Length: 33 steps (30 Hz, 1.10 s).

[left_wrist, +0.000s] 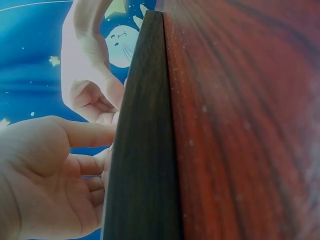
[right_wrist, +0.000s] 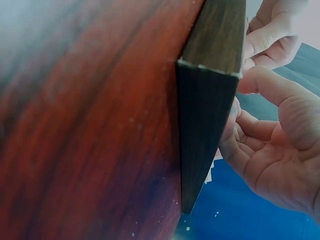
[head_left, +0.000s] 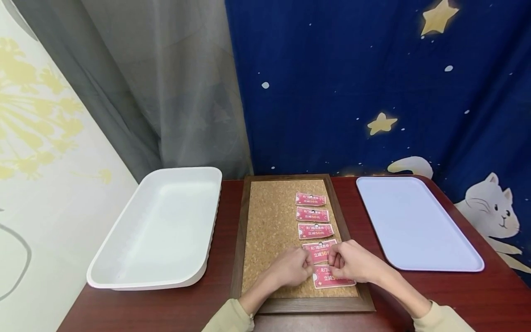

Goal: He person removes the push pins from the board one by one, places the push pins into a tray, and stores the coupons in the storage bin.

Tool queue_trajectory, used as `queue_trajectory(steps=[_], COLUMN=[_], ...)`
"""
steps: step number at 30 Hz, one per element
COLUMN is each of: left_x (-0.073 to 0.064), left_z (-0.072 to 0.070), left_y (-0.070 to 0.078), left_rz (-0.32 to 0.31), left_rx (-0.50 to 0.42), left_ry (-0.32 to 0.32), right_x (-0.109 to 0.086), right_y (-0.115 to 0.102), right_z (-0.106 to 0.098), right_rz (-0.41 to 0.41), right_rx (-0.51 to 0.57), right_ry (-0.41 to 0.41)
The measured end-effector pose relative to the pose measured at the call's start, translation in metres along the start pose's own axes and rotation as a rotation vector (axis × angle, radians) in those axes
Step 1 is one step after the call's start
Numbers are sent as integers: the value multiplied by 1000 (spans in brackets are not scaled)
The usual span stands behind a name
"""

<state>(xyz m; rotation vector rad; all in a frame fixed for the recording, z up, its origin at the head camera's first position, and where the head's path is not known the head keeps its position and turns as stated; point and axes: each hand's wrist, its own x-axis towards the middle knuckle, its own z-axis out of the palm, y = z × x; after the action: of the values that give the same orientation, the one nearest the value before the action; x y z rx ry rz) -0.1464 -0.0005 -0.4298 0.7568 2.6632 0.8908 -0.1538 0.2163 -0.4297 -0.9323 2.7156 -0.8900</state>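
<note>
Five-sided detail aside, a column of red paper coupons runs down the right side of a cork board (head_left: pixel 269 230). The lowest coupon (head_left: pixel 332 283) lies flat near the bottom frame, its top partly covered by fingers. My left hand (head_left: pixel 292 267) pinches at its upper left, thumb and index fingertips close together. Over its upper right, my right hand (head_left: pixel 354 262) has thumb and index finger bent together on the paper. Just above is another coupon (head_left: pixel 318 251), between the two hands. In both wrist views the board's frame (left_wrist: pixel 142 135) hides the fingertips.
Higher on the board hang several coupons (head_left: pixel 312 215) with small dark pins at their tops. A deep white tray (head_left: pixel 103 282) stands left of the board, a flat pale tray (head_left: pixel 419 221) to its right. Behind the red-brown table (head_left: pixel 166 309) hang curtains (head_left: pixel 311 92).
</note>
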Motion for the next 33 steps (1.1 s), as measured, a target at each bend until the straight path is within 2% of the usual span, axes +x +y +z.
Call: queue_trajectory(steps=[8,19,33], left_x=[0,-1,-1], left_z=[2,1,3], left_y=[-1,0,0], left_rz=[-19,-8,-5], left_rx=[-19,-12,-46], left_ry=[-16,3,10], right_x=[0,-1,-3], right_y=[-1,-3,1], right_z=[2,0,1], right_rz=[10,-7,-70], right_rx=[-14,-28,-22], right_ry=[12,20,33])
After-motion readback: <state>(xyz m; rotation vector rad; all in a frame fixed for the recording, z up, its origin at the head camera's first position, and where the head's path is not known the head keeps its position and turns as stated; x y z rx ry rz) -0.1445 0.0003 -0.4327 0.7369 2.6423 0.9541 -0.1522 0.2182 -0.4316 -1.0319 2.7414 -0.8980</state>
